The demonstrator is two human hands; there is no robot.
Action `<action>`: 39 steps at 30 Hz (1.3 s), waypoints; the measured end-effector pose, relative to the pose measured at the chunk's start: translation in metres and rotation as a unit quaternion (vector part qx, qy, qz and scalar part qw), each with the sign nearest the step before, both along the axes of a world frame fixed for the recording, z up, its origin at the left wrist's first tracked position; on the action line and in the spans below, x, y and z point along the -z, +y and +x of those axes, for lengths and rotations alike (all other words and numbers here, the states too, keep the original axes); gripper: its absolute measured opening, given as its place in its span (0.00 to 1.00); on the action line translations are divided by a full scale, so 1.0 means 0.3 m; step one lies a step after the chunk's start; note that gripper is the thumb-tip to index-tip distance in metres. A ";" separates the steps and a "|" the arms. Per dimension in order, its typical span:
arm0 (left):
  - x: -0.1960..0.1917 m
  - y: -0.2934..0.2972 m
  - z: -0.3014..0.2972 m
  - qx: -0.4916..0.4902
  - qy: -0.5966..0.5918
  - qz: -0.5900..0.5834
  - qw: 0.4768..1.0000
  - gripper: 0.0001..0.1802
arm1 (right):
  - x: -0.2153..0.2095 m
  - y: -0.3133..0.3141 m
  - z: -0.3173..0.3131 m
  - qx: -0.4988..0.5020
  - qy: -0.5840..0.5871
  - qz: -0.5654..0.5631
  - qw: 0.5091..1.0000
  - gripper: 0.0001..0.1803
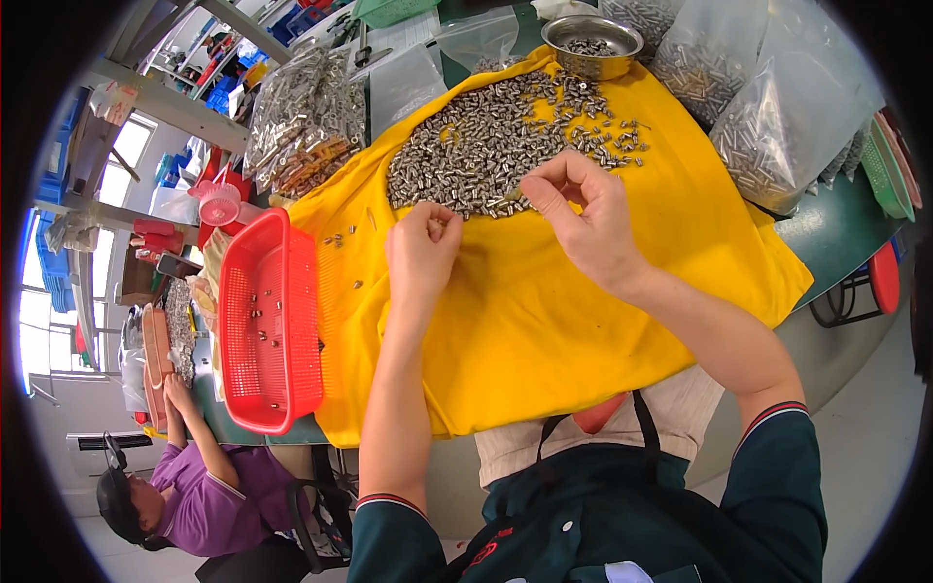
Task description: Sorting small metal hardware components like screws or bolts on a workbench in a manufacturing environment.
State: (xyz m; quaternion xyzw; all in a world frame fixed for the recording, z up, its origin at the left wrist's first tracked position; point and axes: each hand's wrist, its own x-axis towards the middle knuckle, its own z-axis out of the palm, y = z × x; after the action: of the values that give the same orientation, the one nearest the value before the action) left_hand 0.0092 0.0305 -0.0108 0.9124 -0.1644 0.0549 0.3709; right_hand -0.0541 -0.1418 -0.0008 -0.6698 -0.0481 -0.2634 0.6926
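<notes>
A wide heap of small silver metal cylinders point(466, 146) lies on a yellow cloth point(544, 330) in front of me. At the heap's near left edge, my left hand point(420, 255) is closed with thumb and fingertips together; whatever it pinches is too small to make out. My right hand point(595, 225) hovers over the heap's near right edge, thumb and forefinger closed in a pinch. What sits at those fingertips I cannot make out. A few loose cylinders point(338, 239) lie on the cloth left of my left hand.
A red plastic basket point(277, 340) with several cylinders inside stands at left. Behind the heap are a metal bowl point(593, 64) and bags of metal parts point(768, 146). More bagged parts point(306, 121) lie at back left. A person in purple point(209, 496) works at far left.
</notes>
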 end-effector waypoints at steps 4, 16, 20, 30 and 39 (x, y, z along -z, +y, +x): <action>-0.054 0.010 -0.023 0.130 0.355 -0.464 0.801 0.06 | 0.005 -0.004 -0.004 -0.004 -0.005 0.002 1.000 0.05; -0.043 -0.006 -0.043 0.158 0.421 -0.505 0.737 0.05 | -0.002 0.002 0.000 -0.012 -0.010 -0.042 0.999 0.05; -0.032 -0.004 -0.039 0.174 0.423 -0.501 0.735 0.05 | 0.006 0.005 0.001 -0.005 -0.025 -0.052 0.998 0.05; -0.022 -0.001 -0.040 0.173 0.413 -0.503 0.739 0.05 | 0.017 0.008 0.000 -0.002 -0.039 -0.060 0.997 0.04; -0.046 -0.015 -0.049 0.157 0.432 -0.478 0.748 0.07 | 0.005 -0.003 0.007 0.020 -0.039 -0.010 0.999 0.05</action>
State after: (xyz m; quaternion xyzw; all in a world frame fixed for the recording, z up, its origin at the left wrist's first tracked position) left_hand -0.0053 0.0261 0.0030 0.5031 -0.0803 -0.3327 0.7936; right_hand -0.0521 -0.1427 -0.0022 -0.6668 -0.0637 -0.3027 0.6780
